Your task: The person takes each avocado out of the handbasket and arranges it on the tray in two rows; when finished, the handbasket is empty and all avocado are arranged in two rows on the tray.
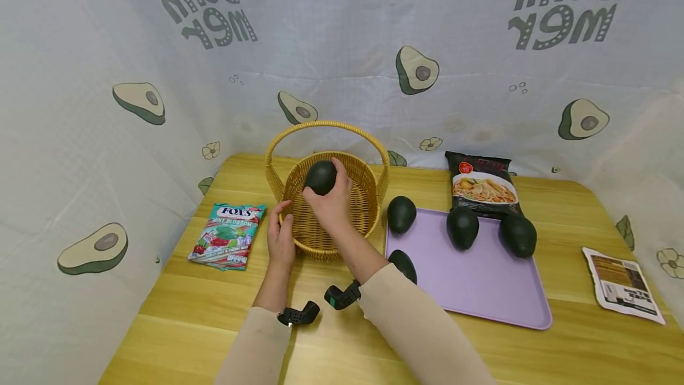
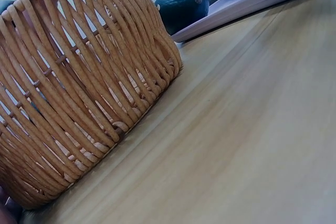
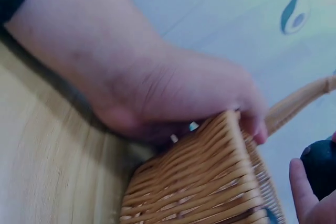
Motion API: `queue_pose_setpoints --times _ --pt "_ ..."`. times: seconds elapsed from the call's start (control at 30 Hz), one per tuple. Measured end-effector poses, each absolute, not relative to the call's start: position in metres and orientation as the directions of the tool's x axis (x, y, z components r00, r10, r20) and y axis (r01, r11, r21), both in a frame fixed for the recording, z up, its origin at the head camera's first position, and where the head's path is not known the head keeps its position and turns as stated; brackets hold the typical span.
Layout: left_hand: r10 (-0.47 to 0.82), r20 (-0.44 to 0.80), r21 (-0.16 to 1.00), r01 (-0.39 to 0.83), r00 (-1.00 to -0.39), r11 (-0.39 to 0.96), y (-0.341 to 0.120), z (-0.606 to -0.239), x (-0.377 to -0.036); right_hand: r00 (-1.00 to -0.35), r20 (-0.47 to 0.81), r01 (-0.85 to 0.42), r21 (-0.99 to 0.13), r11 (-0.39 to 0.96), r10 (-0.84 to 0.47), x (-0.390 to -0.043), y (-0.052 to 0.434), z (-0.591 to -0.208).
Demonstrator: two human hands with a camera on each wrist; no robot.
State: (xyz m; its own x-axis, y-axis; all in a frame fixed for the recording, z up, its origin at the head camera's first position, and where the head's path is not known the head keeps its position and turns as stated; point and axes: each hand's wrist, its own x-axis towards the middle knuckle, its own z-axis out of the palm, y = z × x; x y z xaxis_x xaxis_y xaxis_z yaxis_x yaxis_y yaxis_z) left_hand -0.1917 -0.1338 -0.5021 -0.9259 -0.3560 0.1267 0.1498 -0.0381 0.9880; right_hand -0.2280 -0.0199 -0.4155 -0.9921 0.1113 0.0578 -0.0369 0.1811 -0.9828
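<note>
At the wicker basket, smooth ovoid avocado pinched in right hand, left hand, fingers hooked over rim.

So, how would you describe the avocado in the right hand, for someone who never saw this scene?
On the wooden table, find the yellow wicker basket with the arched handle. Over its opening, the right hand holds a dark green avocado. It is the only one held; the four other avocados in view lie on or beside the lilac tray.
</note>
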Motion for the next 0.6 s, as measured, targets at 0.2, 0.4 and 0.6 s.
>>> queue_pose_setpoints --times 0.2,0.4,0.6 --pt "-0.349 0.119 0.988 0.145 -0.93 -0.049 -0.134 -0.502 -0.191 -0.999 0.009 -0.008 -0.999 0.042 0.043 -0.213 -0.012 -0.399" --pt "-0.34 0.126 0.987 0.151 -0.932 -0.05 -0.134 -0.501 -0.191 -0.997 -0.051 0.063 -0.967 -0.246 -0.057 -0.197 0.001 -0.384" --pt "-0.344 0.139 0.984 0.168 -0.929 -0.057 -0.134 -0.502 -0.192 -0.995 -0.017 0.044 -0.961 -0.272 -0.101 -0.183 0.017 -0.376"
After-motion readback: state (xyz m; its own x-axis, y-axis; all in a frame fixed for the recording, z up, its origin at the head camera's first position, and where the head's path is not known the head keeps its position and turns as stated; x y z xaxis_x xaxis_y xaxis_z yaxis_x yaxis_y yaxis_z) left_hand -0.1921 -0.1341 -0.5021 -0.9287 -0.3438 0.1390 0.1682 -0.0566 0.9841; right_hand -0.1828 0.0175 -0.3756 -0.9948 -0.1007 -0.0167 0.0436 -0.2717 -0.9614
